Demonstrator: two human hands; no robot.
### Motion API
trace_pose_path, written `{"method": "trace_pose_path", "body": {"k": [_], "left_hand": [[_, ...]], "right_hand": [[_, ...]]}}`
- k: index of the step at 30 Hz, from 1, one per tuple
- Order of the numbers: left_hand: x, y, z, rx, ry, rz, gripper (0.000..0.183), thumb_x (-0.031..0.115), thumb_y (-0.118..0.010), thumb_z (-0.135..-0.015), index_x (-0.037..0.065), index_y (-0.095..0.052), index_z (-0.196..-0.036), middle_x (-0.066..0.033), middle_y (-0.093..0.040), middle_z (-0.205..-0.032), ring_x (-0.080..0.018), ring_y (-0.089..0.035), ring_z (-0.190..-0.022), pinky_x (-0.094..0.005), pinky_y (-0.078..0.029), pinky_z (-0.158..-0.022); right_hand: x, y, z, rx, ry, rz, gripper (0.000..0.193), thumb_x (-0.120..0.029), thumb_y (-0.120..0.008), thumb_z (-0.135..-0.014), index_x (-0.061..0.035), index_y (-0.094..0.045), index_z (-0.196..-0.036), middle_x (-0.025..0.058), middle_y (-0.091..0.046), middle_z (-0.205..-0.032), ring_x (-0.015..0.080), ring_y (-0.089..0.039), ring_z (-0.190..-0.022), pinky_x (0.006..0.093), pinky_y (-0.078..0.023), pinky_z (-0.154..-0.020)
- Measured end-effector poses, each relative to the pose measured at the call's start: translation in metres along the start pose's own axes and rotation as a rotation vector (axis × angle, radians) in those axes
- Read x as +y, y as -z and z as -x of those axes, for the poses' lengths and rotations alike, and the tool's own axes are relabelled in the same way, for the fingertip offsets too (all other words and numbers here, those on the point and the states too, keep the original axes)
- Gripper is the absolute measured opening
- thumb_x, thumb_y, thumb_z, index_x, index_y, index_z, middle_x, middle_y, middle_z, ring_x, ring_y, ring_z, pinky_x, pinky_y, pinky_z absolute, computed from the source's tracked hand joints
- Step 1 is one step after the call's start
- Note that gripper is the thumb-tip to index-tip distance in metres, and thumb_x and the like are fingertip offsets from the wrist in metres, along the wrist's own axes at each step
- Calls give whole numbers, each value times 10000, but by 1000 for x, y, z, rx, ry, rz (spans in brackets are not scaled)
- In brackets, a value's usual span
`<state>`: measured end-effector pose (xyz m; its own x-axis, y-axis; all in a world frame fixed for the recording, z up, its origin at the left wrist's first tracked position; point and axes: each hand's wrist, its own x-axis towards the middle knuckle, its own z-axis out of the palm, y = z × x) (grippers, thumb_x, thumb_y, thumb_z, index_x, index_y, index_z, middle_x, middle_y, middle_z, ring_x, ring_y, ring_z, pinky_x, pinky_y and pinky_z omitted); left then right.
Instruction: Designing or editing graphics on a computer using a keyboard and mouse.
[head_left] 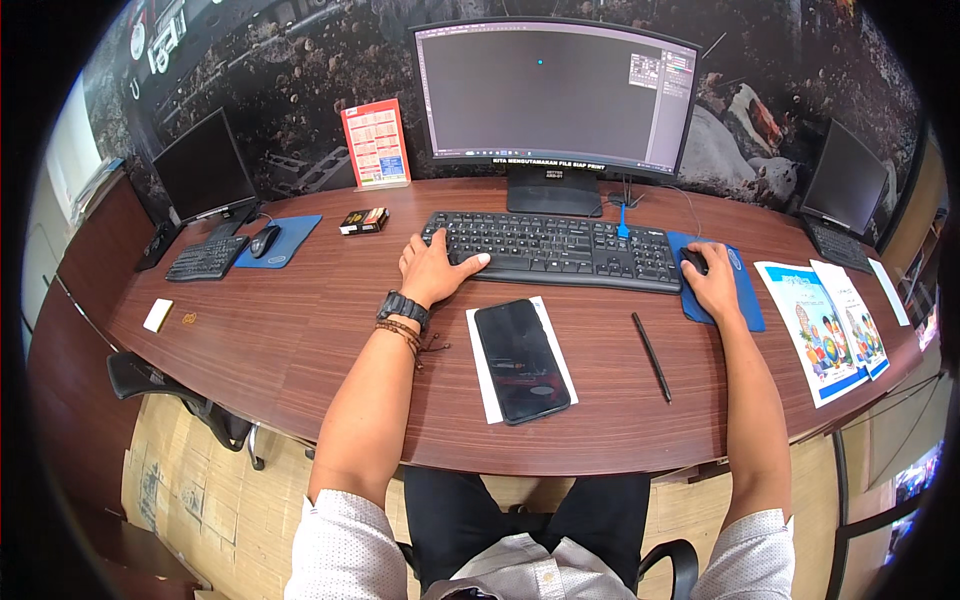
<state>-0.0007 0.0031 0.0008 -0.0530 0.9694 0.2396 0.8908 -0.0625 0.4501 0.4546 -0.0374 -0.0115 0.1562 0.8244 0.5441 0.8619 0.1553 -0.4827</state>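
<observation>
At the left end of a black keyboard (560,245) rests my left hand (435,272), its thumb spread toward the lower row and its fingers apart on the keys. My right hand (713,284) is curled over a black computer mouse (693,260) on a blue mouse pad (746,292), to the right of the keyboard. Behind the keyboard stands a wide curved monitor (545,95), showing a dark grey workspace with small panels on its right side. Between my forearms a black smartphone (522,362) lies on a white sheet, and a black pen (651,357) lies right of it.
Printed booklets (812,330) lie at the right edge of the brown desk (300,345). A red and white desk calendar (376,143) and a small black box (364,221) stand left of the monitor. Further workstations, with a left monitor (204,165) and right monitor (846,175), flank mine.
</observation>
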Motion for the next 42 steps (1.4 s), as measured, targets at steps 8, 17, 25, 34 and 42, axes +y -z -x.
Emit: {"method": "trace_pose_path", "body": {"k": [8, 17, 25, 34, 42], "left_hand": [[-1, -1, -1, -1, 3, -7, 1061, 752, -673, -726, 21, -419, -1451, -329, -375, -1414, -486, -329, -1346, -544, -258, -1124], [0, -1, 0, 5, 0, 2, 1063, 752, -677, -722, 17, -422, -1446, -330, -377, -1410, -484, -336, -1341, -543, -260, -1120], [0, 0, 0, 0, -1, -2, 1047, 742, -681, -726, 26, -428, -1446, -319, -394, -1399, -477, -344, -1338, -540, -267, -1115], [0, 0, 0, 6, -2, 0, 1038, 729, -688, -730, 27, -426, -1448, -311, -393, -1398, -472, -343, -1337, -535, -261, -1119], [1, 1, 1, -2, -2, 3, 1039, 733, -685, -731, 28, -422, -1448, -306, -391, -1390, -467, -339, -1337, -538, -260, -1115]], "right_hand": [[2, -2, -1, 5, -3, -5, 348, -218, -680, -839, -80, -655, -1157, 138, -565, -1224, 337, -569, -1156, 408, -460, -989], [3, -1, 0, 3, -1, -21, 339, -211, -684, -836, -78, -655, -1147, 137, -568, -1213, 338, -566, -1158, 410, -459, -990], [1, 0, 1, 9, 10, -17, 342, -205, -687, -834, -75, -651, -1149, 144, -568, -1204, 348, -571, -1139, 413, -462, -984], [1, -1, 0, 11, 18, -6, 333, -195, -688, -832, -78, -655, -1142, 140, -570, -1196, 347, -573, -1136, 413, -466, -976], [2, 0, 0, 2, 6, -17, 333, -201, -687, -833, -79, -655, -1142, 134, -569, -1202, 337, -578, -1134, 411, -472, -971]]}}
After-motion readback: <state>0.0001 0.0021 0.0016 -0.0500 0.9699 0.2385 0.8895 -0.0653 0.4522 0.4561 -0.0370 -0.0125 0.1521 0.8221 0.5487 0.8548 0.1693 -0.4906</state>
